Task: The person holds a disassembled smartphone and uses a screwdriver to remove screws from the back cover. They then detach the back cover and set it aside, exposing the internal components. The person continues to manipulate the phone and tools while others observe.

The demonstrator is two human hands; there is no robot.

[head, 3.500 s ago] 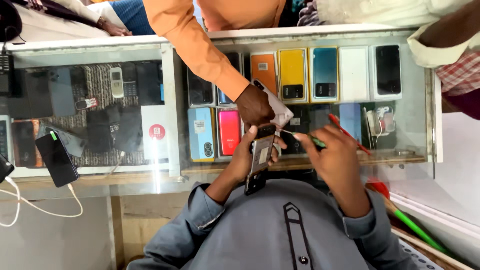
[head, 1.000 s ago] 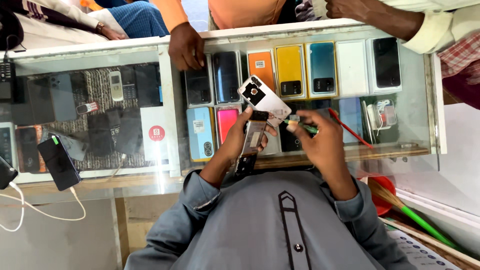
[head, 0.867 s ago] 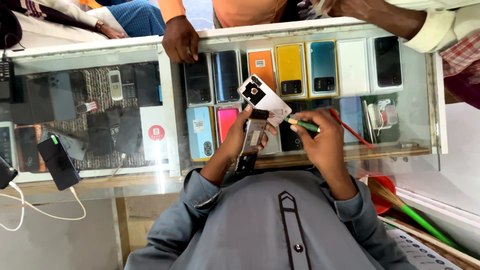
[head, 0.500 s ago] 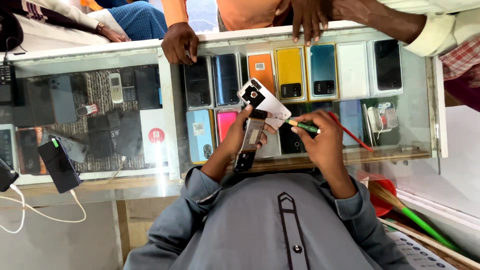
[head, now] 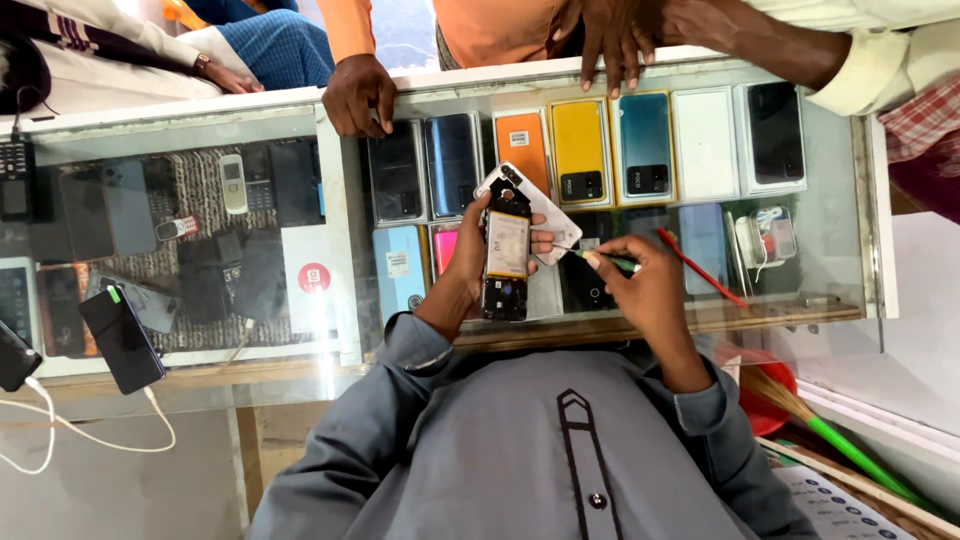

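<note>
My left hand (head: 470, 250) holds an opened phone (head: 507, 262) upright over the glass counter, its battery and dark circuit board showing. A white back cover (head: 530, 205) lies on the glass just behind the phone, touching it. My right hand (head: 640, 285) grips a small green-handled screwdriver (head: 600, 258), its thin tip pointing left toward the phone's middle. Both hands hover above the glass counter (head: 820, 180).
Other people's hands rest on the counter's far edge (head: 362, 92) (head: 610, 40). Phone boxes and phones fill the showcase below the glass (head: 580, 150). A black phone (head: 120, 338) with a white charging cable lies at left. A red pen (head: 700, 268) lies at right; a green-handled broom (head: 850, 460) at lower right.
The person in orange drew a hand back from the phone to the counter's far edge. A second person's hand came onto the far edge. My hands stayed nearly still.
</note>
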